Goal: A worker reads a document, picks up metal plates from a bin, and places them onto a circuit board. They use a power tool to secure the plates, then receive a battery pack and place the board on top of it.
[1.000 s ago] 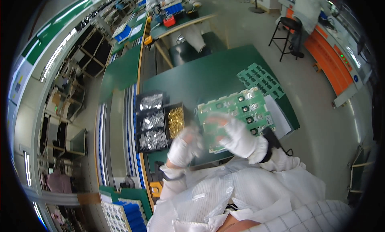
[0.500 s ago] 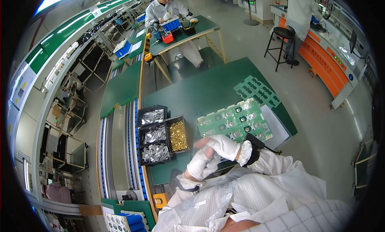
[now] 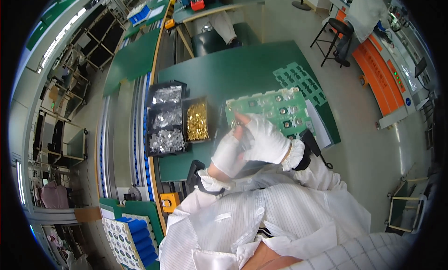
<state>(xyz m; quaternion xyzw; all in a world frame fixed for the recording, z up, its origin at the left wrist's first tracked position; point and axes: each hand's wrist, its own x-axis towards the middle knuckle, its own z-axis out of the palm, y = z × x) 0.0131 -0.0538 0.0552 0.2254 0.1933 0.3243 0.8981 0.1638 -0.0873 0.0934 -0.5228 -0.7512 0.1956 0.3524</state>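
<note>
Factory floor, grey, w/ a roller conveyor (image 3: pixel 123 144) running along my L and an orange-fronted bench (image 3: pixel 380 74) off to the R, a black stool (image 3: pixel 340 26) and a co-worker in a white coat (image 3: pixel 368 13) by it. My own spot is a dark-green bench top (image 3: pixel 214 71). On its L side, 4 black bins: 3 in a column, far bin (image 3: pixel 167 83), mid bin (image 3: pixel 149 117) and near bin (image 3: pixel 168 154), all w/ loose shiny silver metal pcs in a jumble; the 4th, a narrower bin (image 3: pixel 209 125) just R of them, is heaped w/ small brass-coloured pcs. The light-green panel (image 3: pixel 270 110) w/ rows of round spots, some dark-ringed, lies flat on the R half of the bench, right by my hands; a white sheet (image 3: pixel 320 125) pokes out past its R end, a darker green cut-out sheet (image 3: pixel 301 84) just beyond. My hands, in white gloves w/ bare fingertips, are close together over the panel's near L part: L hand (image 3: pixel 230 154) part-curled, R hand (image 3: pixel 265 138) bent over toward it, thumb and fingers nearly meeting. Can't tell if there's a small pc btwn the fingertips, or if they touch the panel. Lower L, off the bench: a yellow box (image 3: pixel 169 202) w/ a round button, and a pack of blue cylinders (image 3: pixel 141 237) set in a white end plate (image 3: pixel 119 240).
</note>
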